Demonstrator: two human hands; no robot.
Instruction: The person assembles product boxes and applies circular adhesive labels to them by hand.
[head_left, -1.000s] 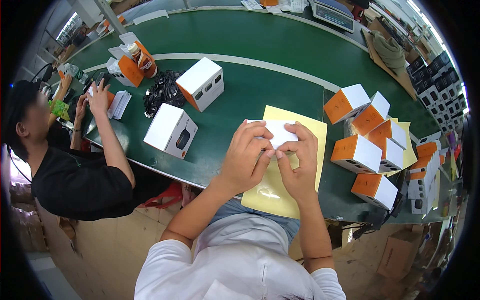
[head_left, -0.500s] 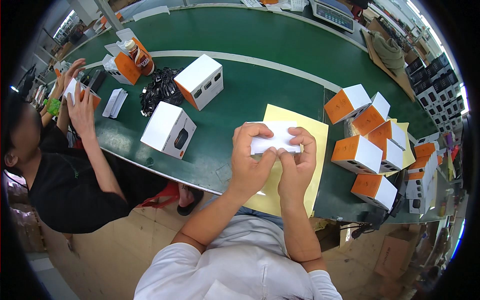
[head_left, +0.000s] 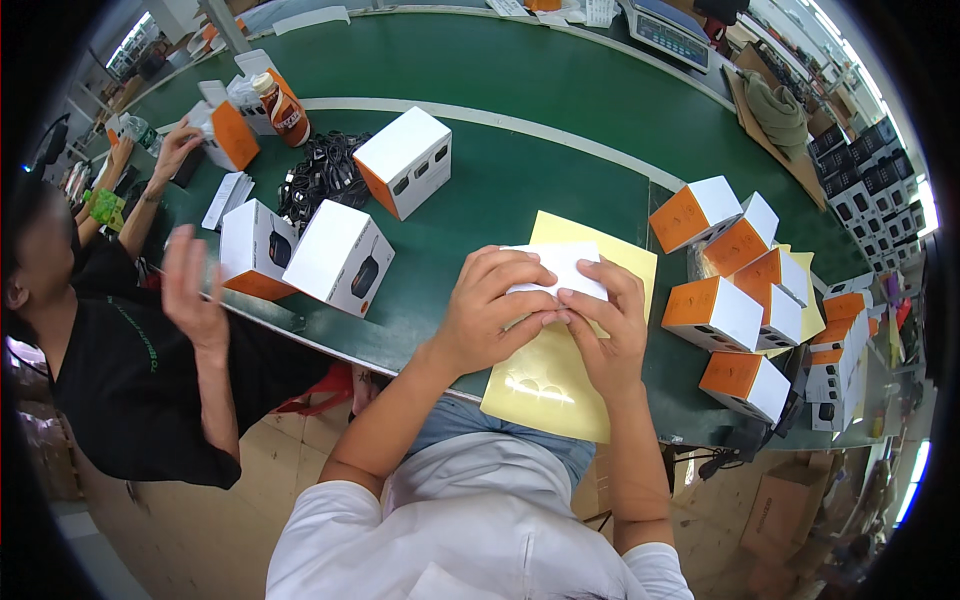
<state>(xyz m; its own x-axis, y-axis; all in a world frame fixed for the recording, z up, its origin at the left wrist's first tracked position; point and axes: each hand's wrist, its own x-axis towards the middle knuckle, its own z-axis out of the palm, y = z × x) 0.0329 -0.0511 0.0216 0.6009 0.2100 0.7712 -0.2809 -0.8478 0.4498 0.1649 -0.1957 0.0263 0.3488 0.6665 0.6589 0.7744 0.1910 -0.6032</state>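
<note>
Several cartons (head_left: 403,162) and black cables (head_left: 325,178) leftward, more cartons (head_left: 728,315) rightward, both hands' fingers (head_left: 505,272) clasped round a white item (head_left: 560,258).

Left of the fingers (head_left: 505,270), past some boxes, a heap of black cables (head_left: 325,175) is seen, with a brown bottle (head_left: 285,112) placed just beyond it. A scale (head_left: 665,38) is set well beyond the fingers, somewhat to their right; farther right, a bundled cloth (head_left: 775,108) is left. Well below and right of the fingers, a cardboard carton (head_left: 785,508) is kept on the floor (head_left: 710,525).
</note>
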